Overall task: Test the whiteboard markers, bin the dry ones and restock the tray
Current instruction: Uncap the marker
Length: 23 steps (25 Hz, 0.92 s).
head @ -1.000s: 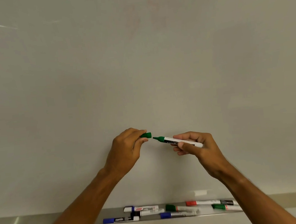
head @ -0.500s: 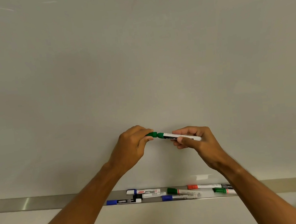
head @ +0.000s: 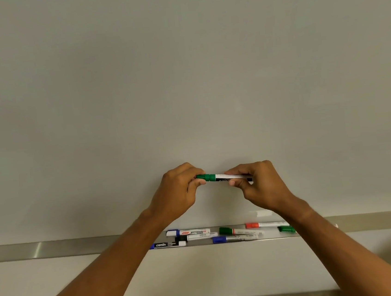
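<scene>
A second ago the green cap point(head: 205, 177) was off; now the left hand point(head: 178, 190) has pinched it back onto the green marker point(head: 226, 177), whose barrel the right hand point(head: 261, 184) grips. Testing looks done; below the grip, the tray point(head: 55, 249) awaits.

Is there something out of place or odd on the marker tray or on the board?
Nothing is damaged or spilled. The markers in the tray lie loosely, some slanted, like the green-capped marker. Both hands hold a capped green marker before the board, which shows no marks.
</scene>
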Available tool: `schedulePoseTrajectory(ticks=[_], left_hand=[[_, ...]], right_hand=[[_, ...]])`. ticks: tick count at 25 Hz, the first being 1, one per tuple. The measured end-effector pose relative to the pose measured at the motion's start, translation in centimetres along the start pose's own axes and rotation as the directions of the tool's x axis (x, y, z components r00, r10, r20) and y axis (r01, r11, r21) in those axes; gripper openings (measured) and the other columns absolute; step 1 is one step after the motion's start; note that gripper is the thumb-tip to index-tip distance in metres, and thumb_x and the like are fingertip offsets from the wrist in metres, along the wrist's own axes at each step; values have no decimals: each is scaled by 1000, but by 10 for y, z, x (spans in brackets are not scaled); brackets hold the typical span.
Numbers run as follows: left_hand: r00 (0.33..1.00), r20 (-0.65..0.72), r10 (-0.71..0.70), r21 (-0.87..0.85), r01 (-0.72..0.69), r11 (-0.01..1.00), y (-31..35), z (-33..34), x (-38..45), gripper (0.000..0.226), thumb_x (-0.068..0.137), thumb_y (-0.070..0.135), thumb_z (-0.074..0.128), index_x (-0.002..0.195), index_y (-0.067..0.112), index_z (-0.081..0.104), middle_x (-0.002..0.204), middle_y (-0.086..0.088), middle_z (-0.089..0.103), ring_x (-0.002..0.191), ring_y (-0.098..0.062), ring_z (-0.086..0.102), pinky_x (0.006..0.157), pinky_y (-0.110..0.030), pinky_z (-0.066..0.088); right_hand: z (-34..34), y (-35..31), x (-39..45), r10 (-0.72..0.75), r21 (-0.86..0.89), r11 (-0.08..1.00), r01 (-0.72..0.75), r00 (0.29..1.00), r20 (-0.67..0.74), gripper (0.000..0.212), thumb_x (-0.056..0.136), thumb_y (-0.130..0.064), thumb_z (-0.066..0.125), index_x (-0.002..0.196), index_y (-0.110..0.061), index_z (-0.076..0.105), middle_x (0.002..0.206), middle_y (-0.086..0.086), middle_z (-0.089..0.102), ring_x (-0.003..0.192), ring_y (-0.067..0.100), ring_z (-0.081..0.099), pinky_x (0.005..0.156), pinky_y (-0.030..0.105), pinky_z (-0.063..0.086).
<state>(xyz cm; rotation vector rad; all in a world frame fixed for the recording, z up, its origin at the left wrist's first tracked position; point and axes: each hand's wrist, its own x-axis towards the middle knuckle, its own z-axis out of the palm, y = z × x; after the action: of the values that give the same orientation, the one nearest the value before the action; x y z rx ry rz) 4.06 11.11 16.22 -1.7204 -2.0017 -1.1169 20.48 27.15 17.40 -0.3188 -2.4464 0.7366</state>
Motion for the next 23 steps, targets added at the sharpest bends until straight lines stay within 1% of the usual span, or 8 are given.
schedulePoseTrajectory(ticks=[5,7,9,11,13,17,20,23], left_hand=[[999,43,-15,6,15,1000,1,4,-4,20,87,16,59,99,5,71,85,-5,65,70,-15,57,63,-27,52],[997,66,-39,33,37,999,0,6,-3,22,87,19,58,100,6,70,86,-5,64,71,-18,58,63,-33,53],[996,93,-14,124,3,992,0,12,-5,23,87,23,58,100,8,70,88,-7,65,74,-20,59,64,-38,55],[994,106,38,237,-63,970,1,19,-12,19,85,22,65,98,8,70,93,-9,66,80,-24,62,68,-41,55],[992,116,45,294,-78,953,4,28,-22,19,82,19,74,98,10,71,104,-11,67,93,-28,62,76,-41,53],[980,198,16,276,-71,959,13,56,-44,33,82,29,73,110,11,69,122,-13,62,108,-31,60,86,-42,51],[945,325,-42,226,-35,973,26,85,-65,69,86,58,51,138,14,48,143,-12,46,127,-30,47,101,-45,43],[879,473,-55,196,-45,980,51,121,-88,96,81,75,35,154,18,8,160,-11,12,146,-27,15,117,-43,18]], right_hand=[[13,3,-9,20,-4,1000,-20,999,-34,21,87,-15,70,108,-19,75,88,-5,74,75,15,64,72,34,56],[14,5,-10,2,-79,997,-5,999,-33,25,88,-21,70,113,-17,72,96,-1,75,82,18,67,77,33,56],[15,9,-16,-24,-200,980,15,999,-46,30,89,-26,68,117,-16,71,100,2,75,83,22,68,75,29,53],[18,10,-25,-66,-309,950,40,995,-75,27,87,-24,70,112,-15,73,94,2,75,77,23,67,69,26,47],[24,13,-38,-84,-391,920,38,991,-103,22,83,-21,75,105,-17,75,88,0,76,73,23,67,70,29,49],[33,23,-77,14,-425,902,-77,989,-149,22,81,-19,76,102,-18,74,89,-3,75,76,22,68,76,33,49],[37,31,-118,148,-432,873,-228,966,-210,21,81,-20,76,101,-19,74,83,-3,75,72,23,67,72,33,49],[40,45,-168,313,-440,804,-400,914,-259,21,85,-25,72,105,-21,72,85,-3,75,73,21,67,75,33,50]])
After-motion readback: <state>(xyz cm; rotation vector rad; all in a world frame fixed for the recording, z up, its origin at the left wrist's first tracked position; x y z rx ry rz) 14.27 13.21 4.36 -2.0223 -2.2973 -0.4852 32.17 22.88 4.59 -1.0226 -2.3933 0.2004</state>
